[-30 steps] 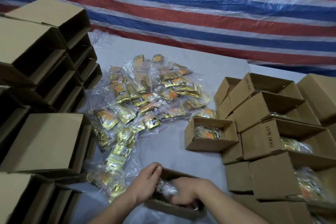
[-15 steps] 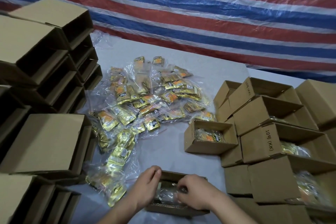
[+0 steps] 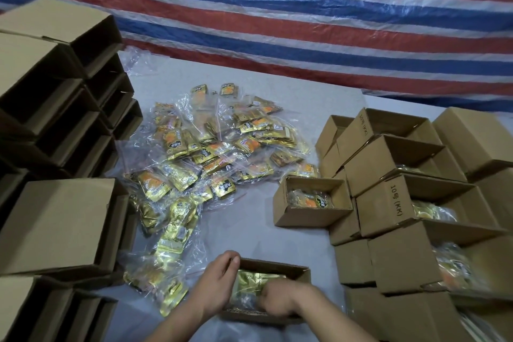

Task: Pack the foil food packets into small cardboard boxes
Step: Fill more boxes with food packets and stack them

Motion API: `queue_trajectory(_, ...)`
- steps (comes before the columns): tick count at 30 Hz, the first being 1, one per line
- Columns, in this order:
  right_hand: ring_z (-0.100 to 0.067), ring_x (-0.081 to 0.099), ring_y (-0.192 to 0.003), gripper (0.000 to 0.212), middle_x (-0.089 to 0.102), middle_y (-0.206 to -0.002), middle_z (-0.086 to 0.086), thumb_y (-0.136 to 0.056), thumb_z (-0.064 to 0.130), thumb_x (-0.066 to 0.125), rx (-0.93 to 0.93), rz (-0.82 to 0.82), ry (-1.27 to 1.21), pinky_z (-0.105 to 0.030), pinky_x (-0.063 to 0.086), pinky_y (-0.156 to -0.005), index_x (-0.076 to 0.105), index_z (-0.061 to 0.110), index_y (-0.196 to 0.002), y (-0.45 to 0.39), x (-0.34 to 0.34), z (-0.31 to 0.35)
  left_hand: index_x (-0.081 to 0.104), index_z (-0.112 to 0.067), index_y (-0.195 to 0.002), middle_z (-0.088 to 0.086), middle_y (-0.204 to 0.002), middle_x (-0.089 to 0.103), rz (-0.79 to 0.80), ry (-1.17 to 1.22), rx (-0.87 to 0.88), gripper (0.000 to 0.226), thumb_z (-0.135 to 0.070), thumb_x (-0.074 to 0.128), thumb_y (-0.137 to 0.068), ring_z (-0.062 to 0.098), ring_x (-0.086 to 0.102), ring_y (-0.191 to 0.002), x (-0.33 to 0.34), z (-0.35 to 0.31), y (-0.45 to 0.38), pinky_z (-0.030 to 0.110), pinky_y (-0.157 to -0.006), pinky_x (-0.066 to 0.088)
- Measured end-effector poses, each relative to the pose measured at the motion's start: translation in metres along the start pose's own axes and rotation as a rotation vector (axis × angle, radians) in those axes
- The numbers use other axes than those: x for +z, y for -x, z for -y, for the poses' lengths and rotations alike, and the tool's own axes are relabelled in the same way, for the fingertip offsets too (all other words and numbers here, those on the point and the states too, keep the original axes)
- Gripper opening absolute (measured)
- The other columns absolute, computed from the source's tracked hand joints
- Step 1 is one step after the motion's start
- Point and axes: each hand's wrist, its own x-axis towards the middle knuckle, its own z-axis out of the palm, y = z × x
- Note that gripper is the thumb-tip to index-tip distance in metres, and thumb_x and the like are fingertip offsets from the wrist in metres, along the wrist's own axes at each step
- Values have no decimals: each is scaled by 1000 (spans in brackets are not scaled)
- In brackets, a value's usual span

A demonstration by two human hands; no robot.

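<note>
**Inventory: packing station, hands in the open box**

Item one: the small cardboard box [image 3: 301,272] directly in front of you, open at the top, on the pale sheet [image 3: 249,236]. Inside it lies a gold foil packet [image 3: 249,282] in clear wrap.

Item two: your left hand [image 3: 220,279], at the box's left end, fingers straight and together, laid against the packet's edge and the box wall, gripping nothing.

Item three: your right hand [image 3: 277,302], inside the box over the packet. It is blurred; you cannot tell whether its fingers grasp the packet or only press it.

Item four: the loose pile of foil packets [image 3: 216,147], gold with orange print, in clear bags, spread across the sheet beyond the box and trailing down to your left.

Item five: a filled open box [image 3: 311,201] standing alone to the right of the pile, touching the stack of filled boxes [image 3: 410,203] at your right.

Item six: empty boxes [image 3: 58,219] stacked on their sides at your left.

Item seven: a red, white and blue striped tarpaulin [image 3: 277,8] behind everything.
</note>
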Motion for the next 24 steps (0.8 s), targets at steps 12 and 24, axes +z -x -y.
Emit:
queue_trajectory(12,-27,41,-138,49,41,-154,-10,-103,31,34,134,179,-111,-34,34,-109,43,13,-147,-10,1,-3,55,-37,-91,-3,-84,62,12,-29,-21,18,-39,41,-102,4,58,-82,2,-2,5,18,-78,45)
queue_trajectory(24,-25,64,-95,32,67,-92,-8,-94,34,44,-38,-338,-235,-26,39,-68,60,15,-75,19,4,-20,56,-34,-96,-5,-80,63,6,-21,-80,20,-41,39,-102,2,59,-76,0,-8,7,25,-79,47)
